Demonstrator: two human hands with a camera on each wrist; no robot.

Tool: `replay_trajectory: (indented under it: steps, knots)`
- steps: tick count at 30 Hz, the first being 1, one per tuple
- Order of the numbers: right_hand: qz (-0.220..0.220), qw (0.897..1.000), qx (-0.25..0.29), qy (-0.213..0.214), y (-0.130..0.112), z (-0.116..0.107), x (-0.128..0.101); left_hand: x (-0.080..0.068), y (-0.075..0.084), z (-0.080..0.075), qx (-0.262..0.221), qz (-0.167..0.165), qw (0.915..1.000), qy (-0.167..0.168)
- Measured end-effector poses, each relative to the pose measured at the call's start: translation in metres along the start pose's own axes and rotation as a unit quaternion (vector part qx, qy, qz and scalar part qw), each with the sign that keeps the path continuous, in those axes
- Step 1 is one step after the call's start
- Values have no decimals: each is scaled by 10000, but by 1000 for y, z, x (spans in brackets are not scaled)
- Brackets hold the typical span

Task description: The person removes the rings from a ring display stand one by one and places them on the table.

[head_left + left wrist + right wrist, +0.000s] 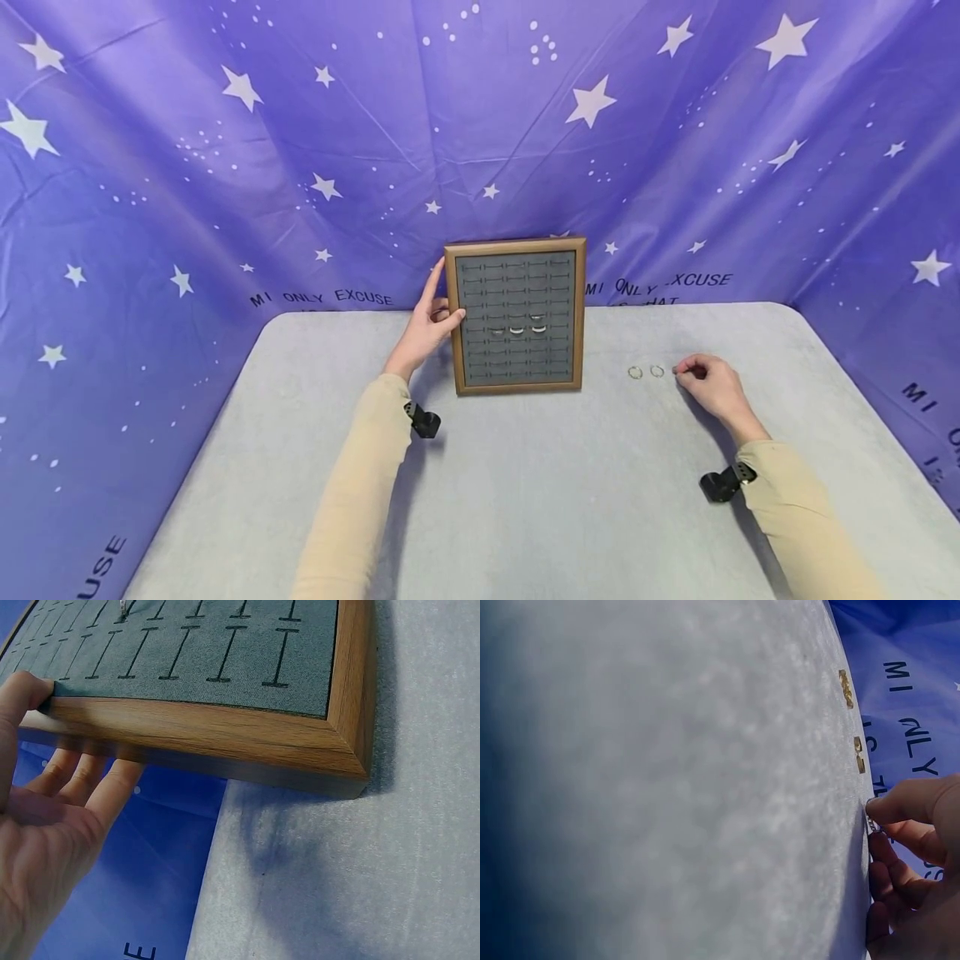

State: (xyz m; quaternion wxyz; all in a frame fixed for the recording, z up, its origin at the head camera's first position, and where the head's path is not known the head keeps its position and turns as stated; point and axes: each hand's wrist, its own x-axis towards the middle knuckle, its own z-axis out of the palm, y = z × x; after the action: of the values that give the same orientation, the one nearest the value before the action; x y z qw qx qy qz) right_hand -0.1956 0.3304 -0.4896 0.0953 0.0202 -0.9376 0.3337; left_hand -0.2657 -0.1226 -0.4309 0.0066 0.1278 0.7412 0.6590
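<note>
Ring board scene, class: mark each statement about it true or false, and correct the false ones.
1. The left hand holds the ring board by its edge. True.
2. The board lies flat on the table. False: it stands upright.
3. Two loose rings lie on the table between the board and the right hand. True.
4. The board holds no rings. False: a few sit in its slots.
5. The right hand rests on the board. False: it is on the table, beside the loose rings.

Grey felt-covered table (525, 500): wooden ring display frame (516, 315) standing upright, two rings (646, 372) lying right.
</note>
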Motion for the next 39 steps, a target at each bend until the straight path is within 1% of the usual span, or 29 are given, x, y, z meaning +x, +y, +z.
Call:
replay_trajectory:
  steps: [4,7,10,15,19,26,32,37,39]
  knots:
    - [68,10000,42,-51,-1,0,0,1,-1,1,-13,14,10000,21]
    - [188,9997,155,78,-3,-1,-2,1,-2,1,-33,24,10000,17]
    - [226,9987,330,311,-5,0,-3,1,-2,0,-45,17,10000,17]
    - [122,9958,645,630,-17,1,-6,1,-3,0,-126,61,9999,-37]
    - [28,9933,925,687,-29,2,-6,0,-3,-1,-206,81,9997,-58]
    - [-25,9883,1429,538,-46,9,-4,1,-2,0,-214,78,9997,-89]
    - [-216,9833,1767,387,-67,16,-1,1,-3,0,-208,70,9997,-72]
    - [-346,9770,2097,144,-84,20,2,0,-3,0,-276,75,9996,-86]
    - [-384,9760,2142,76,-90,21,2,0,-3,1,-286,83,9995,-100]
